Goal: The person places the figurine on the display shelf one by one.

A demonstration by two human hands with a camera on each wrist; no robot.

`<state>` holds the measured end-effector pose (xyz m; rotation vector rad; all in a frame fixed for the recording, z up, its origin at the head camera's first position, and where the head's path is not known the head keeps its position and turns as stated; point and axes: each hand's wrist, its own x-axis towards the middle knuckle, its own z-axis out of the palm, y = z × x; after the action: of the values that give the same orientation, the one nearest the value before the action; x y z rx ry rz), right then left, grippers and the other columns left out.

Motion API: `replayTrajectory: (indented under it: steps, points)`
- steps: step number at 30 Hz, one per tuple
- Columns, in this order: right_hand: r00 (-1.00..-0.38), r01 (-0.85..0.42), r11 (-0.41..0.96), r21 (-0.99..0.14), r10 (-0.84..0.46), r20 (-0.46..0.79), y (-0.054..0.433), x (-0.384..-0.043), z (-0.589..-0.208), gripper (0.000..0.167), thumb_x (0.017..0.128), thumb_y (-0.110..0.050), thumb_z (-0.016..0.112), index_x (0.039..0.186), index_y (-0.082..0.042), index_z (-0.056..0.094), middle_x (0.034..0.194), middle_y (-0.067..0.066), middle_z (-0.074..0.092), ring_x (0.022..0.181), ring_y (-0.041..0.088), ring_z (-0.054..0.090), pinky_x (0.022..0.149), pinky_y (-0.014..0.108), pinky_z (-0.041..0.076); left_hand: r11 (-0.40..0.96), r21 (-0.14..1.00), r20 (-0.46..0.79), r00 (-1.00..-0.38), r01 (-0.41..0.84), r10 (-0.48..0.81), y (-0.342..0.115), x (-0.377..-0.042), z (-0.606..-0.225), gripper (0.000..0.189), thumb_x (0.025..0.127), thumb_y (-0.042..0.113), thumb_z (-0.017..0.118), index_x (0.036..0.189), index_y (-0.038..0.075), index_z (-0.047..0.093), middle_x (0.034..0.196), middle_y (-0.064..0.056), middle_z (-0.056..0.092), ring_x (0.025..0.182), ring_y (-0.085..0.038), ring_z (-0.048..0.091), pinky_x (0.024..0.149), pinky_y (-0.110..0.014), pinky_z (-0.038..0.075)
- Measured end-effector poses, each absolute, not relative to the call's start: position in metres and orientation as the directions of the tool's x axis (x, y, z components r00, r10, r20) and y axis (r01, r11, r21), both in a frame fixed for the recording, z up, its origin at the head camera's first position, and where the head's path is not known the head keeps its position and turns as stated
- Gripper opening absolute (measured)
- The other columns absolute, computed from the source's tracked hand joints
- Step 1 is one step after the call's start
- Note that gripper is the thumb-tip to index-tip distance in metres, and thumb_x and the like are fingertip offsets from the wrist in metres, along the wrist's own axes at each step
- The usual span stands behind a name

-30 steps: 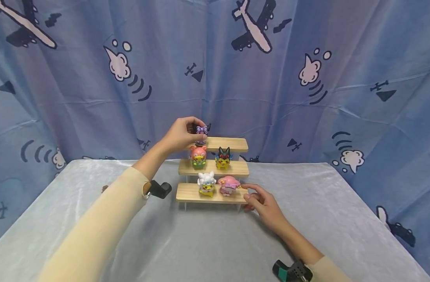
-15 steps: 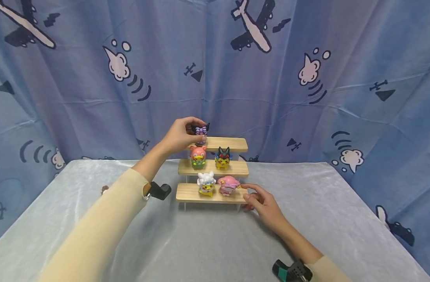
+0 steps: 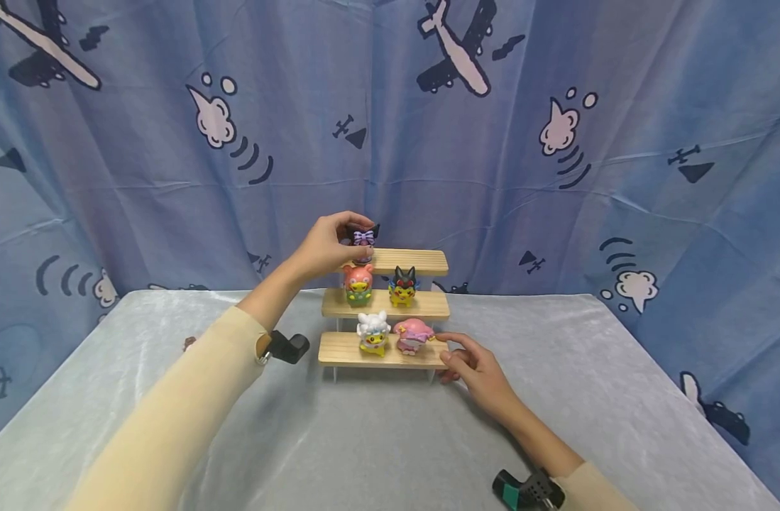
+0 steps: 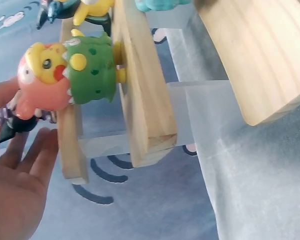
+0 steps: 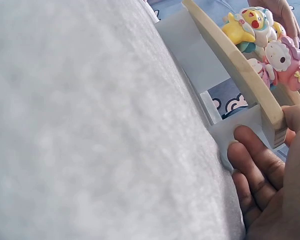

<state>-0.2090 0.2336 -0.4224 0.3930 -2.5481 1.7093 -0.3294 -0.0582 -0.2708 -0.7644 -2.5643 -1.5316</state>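
A three-tier wooden display stand [image 3: 385, 360] with clear supports stands on the cloth. My left hand [image 3: 326, 245] holds a black-and-purple figurine [image 3: 363, 239] with a bow at the left end of the top shelf; the fingers partly hide it. My right hand [image 3: 485, 376] grips the right end of the bottom shelf, thumb [image 5: 296, 118] against its edge, other fingers loosely curled below. Beside the index finger sits a pink figurine [image 3: 414, 336], with a white-hooded yellow figurine [image 3: 373, 333] to its left. The middle shelf bears a pink-and-green figurine [image 4: 92, 70] and a black-hooded yellow figurine [image 3: 403, 287].
Grey-white cloth [image 3: 377, 440] covers the table. Behind it hangs a blue curtain [image 3: 390, 163] printed with planes. A small brown object [image 3: 189, 343] lies at the left, partly hidden by my left sleeve [image 3: 179, 404].
The figurine in my left hand has settled very slightly lower at the top shelf. My right hand stays at the bottom shelf's end.
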Motion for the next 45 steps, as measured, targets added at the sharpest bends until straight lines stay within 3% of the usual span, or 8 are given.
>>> replayTrajectory:
  steps: [4,7,20,25,34,36,42,45]
  points:
    - [-0.964,-0.242,0.349,-0.905,-0.192,0.184,0.231,-0.209,-0.423,0.038,0.104,-0.021,0.057,0.138,-0.005,0.056,0.094,0.023,0.074,0.077,0.012,0.072,0.074,0.03,0.061,0.416,0.786,0.311,-0.874,0.457,0.372,-0.069,-0.32,-0.265,0.058,0.091,0.016,0.074,0.144,0.009,0.051,0.145,-0.017,0.055,0.135,-0.031,0.052,0.115,-0.05,0.042]
    - [-0.963,-0.245,0.346,-0.906,-0.196,0.185,0.231,-0.209,-0.422,0.038,0.104,-0.021,0.057,0.138,-0.005,0.056,0.094,0.023,0.074,0.078,0.011,0.072,0.074,0.031,0.061,0.457,0.773,0.31,-0.891,0.44,0.333,-0.082,-0.309,-0.26,0.054,0.094,0.02,0.071,0.143,0.01,0.052,0.147,-0.016,0.055,0.139,-0.032,0.049,0.117,-0.05,0.04]
    - [-0.969,-0.223,0.357,-0.907,-0.179,0.168,0.235,-0.208,-0.422,0.038,0.104,-0.022,0.057,0.138,-0.005,0.056,0.097,0.024,0.074,0.079,0.012,0.072,0.074,0.03,0.061,0.531,0.759,0.285,-0.926,0.376,0.248,-0.14,-0.284,-0.269,0.032,0.099,0.019,0.062,0.128,0.005,0.063,0.133,-0.016,0.065,0.12,-0.033,0.063,0.101,-0.05,0.053]
    - [-0.971,-0.217,0.357,-0.909,-0.178,0.162,0.234,-0.208,-0.422,0.038,0.104,-0.022,0.057,0.138,-0.005,0.056,0.097,0.024,0.074,0.079,0.01,0.072,0.074,0.03,0.061,0.571,0.741,0.26,-0.935,0.353,0.241,-0.165,-0.279,-0.284,0.03,0.1,0.023,0.063,0.126,0.007,0.065,0.13,-0.014,0.067,0.112,-0.03,0.066,0.091,-0.042,0.056]
    - [-0.967,-0.23,0.355,-0.906,-0.189,0.172,0.232,-0.209,-0.421,0.038,0.104,-0.021,0.056,0.139,-0.004,0.055,0.098,0.025,0.074,0.078,0.01,0.071,0.073,0.03,0.06,0.611,0.727,0.246,-0.95,0.313,0.195,-0.21,-0.263,-0.308,0.034,0.103,0.031,0.06,0.126,0.008,0.066,0.127,-0.015,0.069,0.093,0.005,0.064,0.081,-0.018,0.056]
    - [-0.967,-0.231,0.359,-0.904,-0.187,0.173,0.232,-0.209,-0.42,0.038,0.104,-0.021,0.057,0.139,-0.005,0.055,0.097,0.024,0.074,0.077,0.011,0.071,0.073,0.029,0.06,0.634,0.712,0.257,-0.952,0.303,0.167,-0.217,-0.261,-0.312,0.034,0.103,0.031,0.058,0.127,0.007,0.066,0.126,-0.016,0.069,0.095,0.0,0.066,0.081,-0.019,0.057]
    - [-0.965,-0.239,0.363,-0.901,-0.189,0.18,0.232,-0.209,-0.42,0.038,0.104,-0.02,0.057,0.139,-0.005,0.055,0.095,0.024,0.074,0.076,0.011,0.071,0.073,0.029,0.06,0.692,0.684,0.25,-0.965,0.232,0.076,-0.234,-0.252,-0.321,0.04,0.105,0.036,0.053,0.13,0.006,0.063,0.13,-0.02,0.066,0.106,-0.037,0.069,0.083,-0.04,0.056]
    - [-0.966,-0.238,0.362,-0.901,-0.188,0.18,0.232,-0.209,-0.42,0.038,0.104,-0.02,0.057,0.138,-0.004,0.055,0.095,0.023,0.074,0.077,0.01,0.071,0.073,0.03,0.06,0.7,0.685,0.244,-0.969,0.2,0.038,-0.242,-0.245,-0.329,0.044,0.105,0.038,0.053,0.131,0.005,0.062,0.131,-0.023,0.065,0.107,-0.043,0.068,0.078,-0.034,0.055]
